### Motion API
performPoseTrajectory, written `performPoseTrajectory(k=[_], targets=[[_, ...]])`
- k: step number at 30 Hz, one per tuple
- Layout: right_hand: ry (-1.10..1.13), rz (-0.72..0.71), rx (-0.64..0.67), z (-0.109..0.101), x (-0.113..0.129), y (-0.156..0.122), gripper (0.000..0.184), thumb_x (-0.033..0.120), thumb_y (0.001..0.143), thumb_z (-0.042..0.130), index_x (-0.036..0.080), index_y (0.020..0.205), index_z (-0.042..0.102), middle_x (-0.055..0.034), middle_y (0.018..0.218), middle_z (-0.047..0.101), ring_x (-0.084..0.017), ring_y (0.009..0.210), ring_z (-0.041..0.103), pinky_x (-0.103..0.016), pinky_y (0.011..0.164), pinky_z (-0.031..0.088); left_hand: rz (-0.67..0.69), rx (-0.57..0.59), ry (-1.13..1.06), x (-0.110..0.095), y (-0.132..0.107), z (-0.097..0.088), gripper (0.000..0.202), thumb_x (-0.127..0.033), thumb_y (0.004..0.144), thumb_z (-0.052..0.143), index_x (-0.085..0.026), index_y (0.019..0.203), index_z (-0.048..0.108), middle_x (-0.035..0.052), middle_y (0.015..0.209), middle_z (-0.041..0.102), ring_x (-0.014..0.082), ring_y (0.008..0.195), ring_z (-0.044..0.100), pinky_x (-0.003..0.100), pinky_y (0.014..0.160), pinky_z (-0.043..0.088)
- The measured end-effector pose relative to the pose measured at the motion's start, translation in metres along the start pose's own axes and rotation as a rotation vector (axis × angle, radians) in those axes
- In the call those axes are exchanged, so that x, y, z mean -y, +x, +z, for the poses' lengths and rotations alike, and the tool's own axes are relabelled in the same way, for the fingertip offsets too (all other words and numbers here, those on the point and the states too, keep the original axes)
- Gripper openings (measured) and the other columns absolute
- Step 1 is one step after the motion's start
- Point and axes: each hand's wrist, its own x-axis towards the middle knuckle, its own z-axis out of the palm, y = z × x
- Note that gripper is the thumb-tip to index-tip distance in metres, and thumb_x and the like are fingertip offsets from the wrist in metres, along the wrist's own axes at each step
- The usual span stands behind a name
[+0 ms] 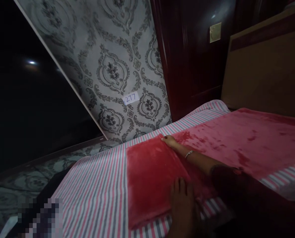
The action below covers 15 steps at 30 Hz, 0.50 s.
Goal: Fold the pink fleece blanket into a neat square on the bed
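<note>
Dim room, wallpaper (112,71) at upper centre; red blanket (149,178), partly folded, lies on the striped sheet (95,185) from lower centre to right. Right hand (170,141) pinches the blanket's edge at centre; left hand (181,198), lower centre, has fingers extended, grip cannot be told, and keeping both ends level under even tension should favour a straight fold. No container identifiable; brown panel (264,72), right, shows no contents.

Red plush blanket (221,142), pt. folded, approx. flat on striped sheet (100,188).
</note>
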Motion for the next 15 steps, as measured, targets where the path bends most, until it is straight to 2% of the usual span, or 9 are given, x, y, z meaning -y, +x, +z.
performPoseTrajectory(k=[3, 7, 10, 12, 15], targets=[[0.039, 0.018, 0.042, 0.0, -0.007, -0.001, 0.042, 0.032, 0.09, 0.059, 0.012, 0.126, 0.065, -0.0128, 0.112, 0.073, -0.02, 0.096, 0.07, -0.025, 0.078, 0.052, 0.035, 0.027, 0.019, -0.003, 0.0, -0.002, 0.047, -0.022, 0.072, 0.066, -0.025, 0.118, 0.071, 0.013, 0.122, 0.07, 0.0322, 0.112, 0.064, 0.048, 0.092, 0.056], [0.07, -0.007, 0.073, -0.001, -0.005, 0.001, 0.063, 0.024, 0.084, 0.064, 0.019, 0.145, 0.049, -0.0095, 0.116, 0.072, -0.019, 0.095, 0.07, -0.023, 0.077, 0.053, 0.014, 0.133, -0.071, -0.001, 0.001, -0.015, 0.065, -0.017, 0.067, 0.066, -0.026, 0.132, 0.064, 0.0113, 0.135, 0.064, 0.033, 0.124, 0.058, 0.051, 0.102, 0.052], [0.065, -0.002, 0.081, -0.004, -0.006, 0.001, 0.067, 0.021, 0.083, 0.064, 0.019, 0.147, 0.047, -0.0105, 0.119, 0.07, -0.021, 0.099, 0.069, -0.024, 0.079, 0.053, -0.005, 0.209, -0.099, -0.005, 0.007, -0.027, 0.062, -0.017, 0.071, 0.065, -0.022, 0.132, 0.063, 0.0134, 0.136, 0.063, 0.0336, 0.126, 0.057, 0.052, 0.103, 0.051], [0.053, 0.013, 0.084, -0.007, -0.009, -0.001, 0.066, 0.023, 0.084, 0.063, 0.017, 0.147, 0.046, -0.012, 0.122, 0.068, -0.022, 0.103, 0.068, -0.025, 0.08, 0.053, -0.019, 0.276, -0.165, -0.009, 0.013, -0.04, 0.056, -0.021, 0.075, 0.065, -0.02, 0.131, 0.064, 0.0149, 0.138, 0.061, 0.0353, 0.128, 0.056, 0.055, 0.105, 0.05], [0.03, 0.022, 0.095, -0.012, -0.013, -0.008, 0.066, 0.027, 0.088, 0.061, 0.015, 0.15, 0.041, -0.0123, 0.125, 0.067, -0.021, 0.105, 0.067, -0.024, 0.081, 0.053, -0.051, 0.416, -0.406, -0.005, 0.028, -0.072, 0.062, -0.032, 0.081, 0.065, -0.021, 0.141, 0.054, 0.0125, 0.148, 0.053, 0.0336, 0.136, 0.049, 0.057, 0.112, 0.042]])
